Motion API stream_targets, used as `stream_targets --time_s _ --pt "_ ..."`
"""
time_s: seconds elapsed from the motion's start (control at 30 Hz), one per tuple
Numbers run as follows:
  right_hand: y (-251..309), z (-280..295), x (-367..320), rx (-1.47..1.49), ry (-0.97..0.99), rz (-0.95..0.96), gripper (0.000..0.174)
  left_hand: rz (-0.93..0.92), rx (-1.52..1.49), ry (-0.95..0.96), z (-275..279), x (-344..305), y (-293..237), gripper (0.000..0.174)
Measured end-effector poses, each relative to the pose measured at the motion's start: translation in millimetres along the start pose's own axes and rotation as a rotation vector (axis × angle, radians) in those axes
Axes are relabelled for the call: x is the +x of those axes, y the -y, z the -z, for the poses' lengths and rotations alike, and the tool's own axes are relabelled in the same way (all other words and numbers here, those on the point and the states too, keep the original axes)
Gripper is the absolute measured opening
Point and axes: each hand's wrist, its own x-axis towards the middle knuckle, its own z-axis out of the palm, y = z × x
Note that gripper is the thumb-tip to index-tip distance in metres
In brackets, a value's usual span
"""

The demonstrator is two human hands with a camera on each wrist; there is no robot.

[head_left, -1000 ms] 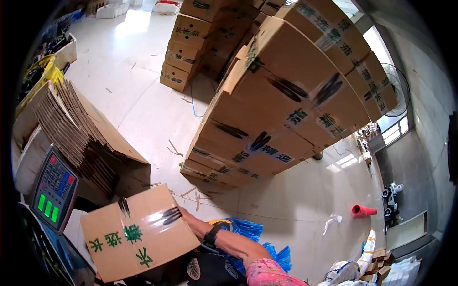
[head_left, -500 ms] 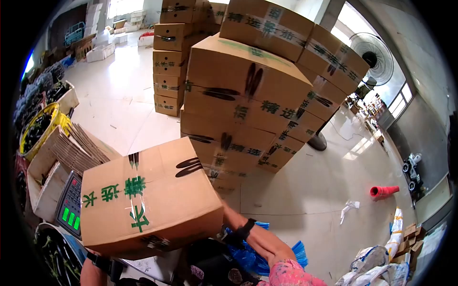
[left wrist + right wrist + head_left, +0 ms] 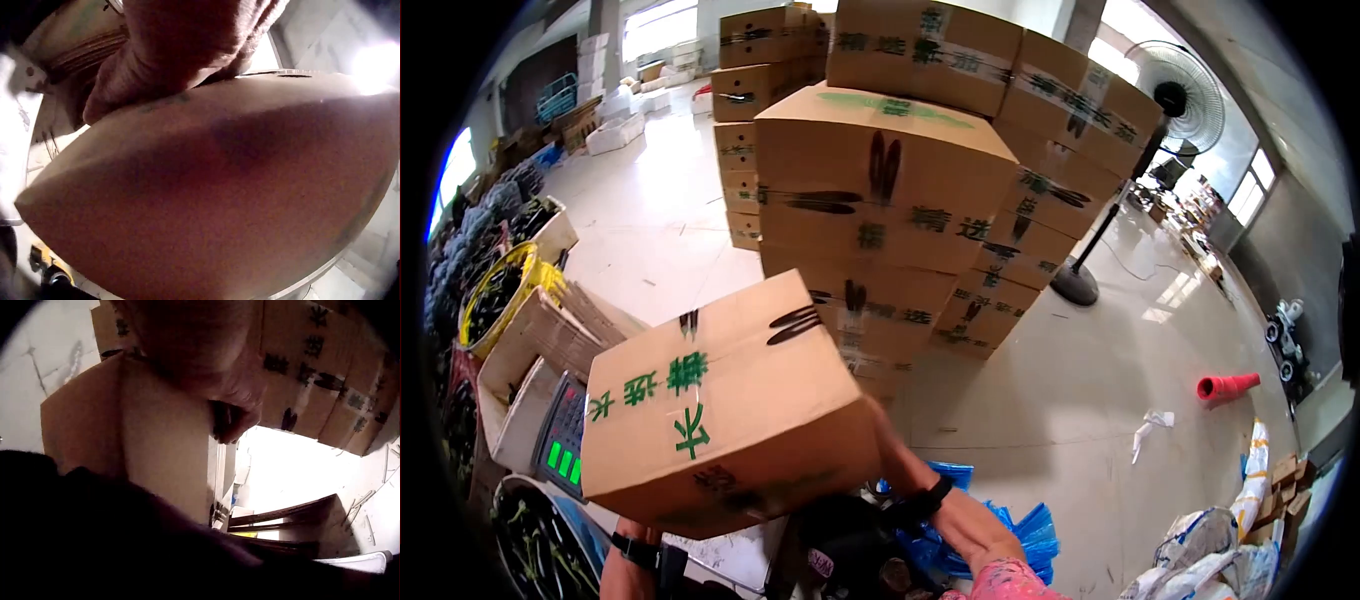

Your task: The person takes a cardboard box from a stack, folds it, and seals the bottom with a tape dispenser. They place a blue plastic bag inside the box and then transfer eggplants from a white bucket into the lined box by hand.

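Both hands hold up a taped cardboard box [image 3: 730, 400] with green lettering and dark printed eggplant shapes on its top. The right hand [image 3: 209, 362] grips its far right side, with fingertips bent over an edge in the right wrist view. In the head view, that hand is mostly behind the box. My left hand [image 3: 181, 50] holds the box at its near left, bent against its edge in the left wrist view; its fingertips are hidden. Below the box's left side is a scale display [image 3: 563, 450] with lit green digits. Ahead stands a tall stack of similar boxes [image 3: 880, 240].
Flattened cartons [image 3: 575, 325], a yellow-rimmed basket [image 3: 530, 275] and a tub of eggplants [image 3: 540, 545] line the left. A fan [image 3: 1075, 285] stands behind the stack. Blue plastic [image 3: 1025, 540], a red cone [image 3: 1228, 387] and white sacks [image 3: 1200, 545] lie at right.
The held box has come up from beside the scale, and the left wrist has come into view under it. The head view has tilted up, showing more of the room and the fan.
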Motion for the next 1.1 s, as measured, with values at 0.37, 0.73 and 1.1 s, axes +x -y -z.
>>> stream_targets --time_s 0.37,0.73,1.1 --pt "151.4 -71.6 -81.8 -0.171 -0.185 0.006 0.044 -0.036 0.02 -0.034 -14.3 -39.5 -27.0 0.058" --pt "234.9 -57.6 -149.3 -0.393 -0.185 0.327 0.047 -0.164 0.059 0.17 -123.4 0.1 -113.2 0.056" --pt "378.5 -46.8 -68.0 -0.163 -0.25 0.795 0.051 -0.1 0.019 0.41 -305.3 136.4 -216.4 0.054"
